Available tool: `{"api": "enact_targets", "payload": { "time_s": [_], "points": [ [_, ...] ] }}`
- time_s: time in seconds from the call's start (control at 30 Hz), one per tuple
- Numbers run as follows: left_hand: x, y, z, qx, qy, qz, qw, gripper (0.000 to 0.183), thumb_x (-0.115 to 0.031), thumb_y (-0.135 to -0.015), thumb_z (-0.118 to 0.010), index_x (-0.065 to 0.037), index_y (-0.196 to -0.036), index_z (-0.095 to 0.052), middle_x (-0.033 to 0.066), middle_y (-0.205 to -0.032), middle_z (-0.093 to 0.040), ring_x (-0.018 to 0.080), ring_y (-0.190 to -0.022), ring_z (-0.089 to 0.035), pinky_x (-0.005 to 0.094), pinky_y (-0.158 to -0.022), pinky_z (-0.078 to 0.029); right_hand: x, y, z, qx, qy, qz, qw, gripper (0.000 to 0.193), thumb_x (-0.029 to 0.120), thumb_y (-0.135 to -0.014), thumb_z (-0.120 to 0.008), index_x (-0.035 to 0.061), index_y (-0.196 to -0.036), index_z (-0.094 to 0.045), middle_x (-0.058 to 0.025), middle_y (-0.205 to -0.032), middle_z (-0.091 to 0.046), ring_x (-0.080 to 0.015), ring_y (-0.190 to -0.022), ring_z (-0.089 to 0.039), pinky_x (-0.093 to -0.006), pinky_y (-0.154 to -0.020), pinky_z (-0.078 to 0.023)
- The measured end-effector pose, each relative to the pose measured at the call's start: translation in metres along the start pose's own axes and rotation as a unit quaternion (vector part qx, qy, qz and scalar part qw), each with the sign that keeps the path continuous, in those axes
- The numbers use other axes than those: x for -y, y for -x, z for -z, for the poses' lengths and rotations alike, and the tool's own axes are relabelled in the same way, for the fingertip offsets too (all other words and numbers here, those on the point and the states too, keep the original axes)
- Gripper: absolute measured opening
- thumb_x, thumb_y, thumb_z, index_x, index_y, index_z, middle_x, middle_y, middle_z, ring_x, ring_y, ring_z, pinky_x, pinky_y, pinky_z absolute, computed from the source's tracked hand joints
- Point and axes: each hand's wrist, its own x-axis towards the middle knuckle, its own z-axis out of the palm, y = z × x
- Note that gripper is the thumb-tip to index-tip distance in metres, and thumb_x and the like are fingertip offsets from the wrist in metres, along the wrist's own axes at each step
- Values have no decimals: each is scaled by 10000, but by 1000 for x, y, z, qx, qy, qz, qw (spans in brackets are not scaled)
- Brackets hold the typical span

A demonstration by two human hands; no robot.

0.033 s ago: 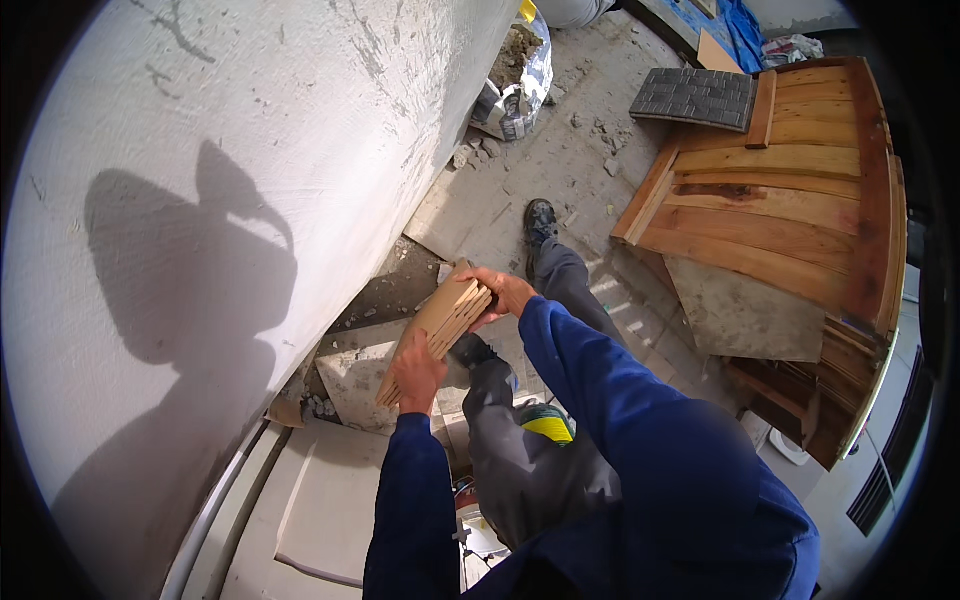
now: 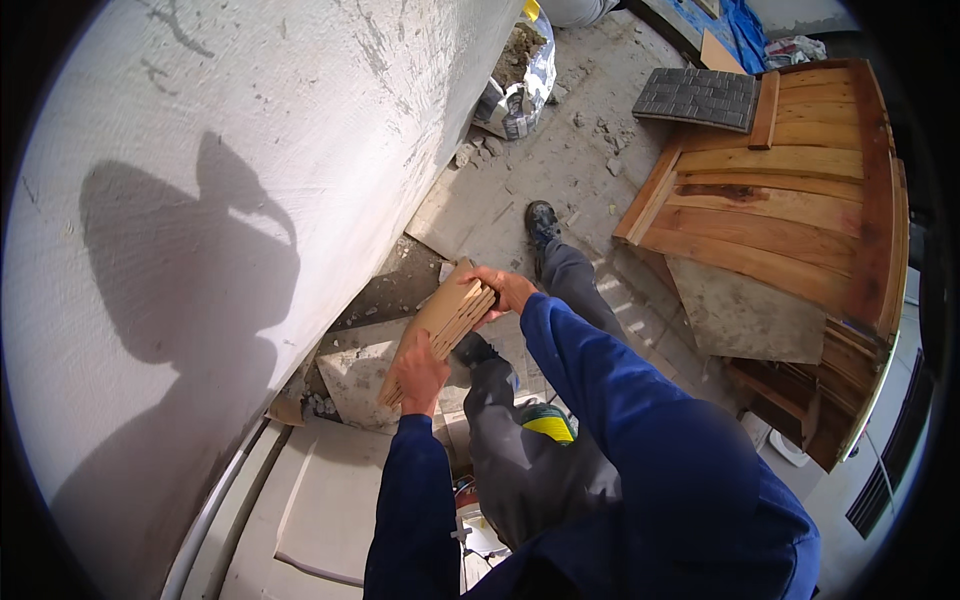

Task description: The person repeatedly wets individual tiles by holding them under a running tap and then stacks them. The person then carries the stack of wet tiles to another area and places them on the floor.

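Note:
A stack of thin tan tiles (image 2: pixel 440 316) slants between my two hands, its layered edges facing right. Near its lower end my left hand (image 2: pixel 422 374) is closed on the stack, fingers lying over the tan face. My right hand (image 2: pixel 504 291) grips the upper end, with the thumb side on top and fingers underneath, partly hidden. The stack is held above the ground, beside the foot of the white wall (image 2: pixel 330 130). Below it lies a pale slab (image 2: pixel 355 372) among bits of rubble.
To the right stands a wooden plank structure (image 2: pixel 760 220) with a dark patterned tile (image 2: pixel 697 98) on it and a stained grey slab (image 2: pixel 745 310) against it. A rubble sack (image 2: pixel 530 90) sits ahead by the wall. A green-and-yellow container (image 2: pixel 548 424) is between my legs.

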Motion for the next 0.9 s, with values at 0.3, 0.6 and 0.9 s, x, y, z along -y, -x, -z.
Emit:
{"api": "enact_targets", "payload": {
  "time_s": [0.3, 0.6, 0.9],
  "points": [
    [134, 4, 12, 177, 445, 385, 789, 767, -620, -907, -463, 18, -1333, -466, 148, -1194, -626, 258, -1246, -483, 413, -1024, -380, -22, -27, 35, -72, 27, 37, 996, 481, 276, -723, -644, 1, -1104, -545, -173, -892, -671, -291, -688, -691, -449, -628, -586],
    [72, 43, -38, 116, 746, 293, 587, 434, -354, -987, -446, -12, -1227, -563, 103, -1127, -650, 163, -989, -648, 253, -865, -507, -37, -12, 41, -76, -7, 66, 995, 512, 256, -756, -617, -38, -1155, -488, -192, -969, -629, -279, -759, -665, -436, -649, -563],
    [-21, 66, 6, 30, 730, 302, 612, 454, -351, -983, -446, 13, -1237, -539, 144, -1131, -637, 208, -963, -652, 297, -803, -537, 12, 83, 50, -59, 98, 79, 990, 551, 291, -737, -633, -39, -1166, -532, -182, -1000, -628, -262, -797, -651, -383, -686, -543]
  ]
}}
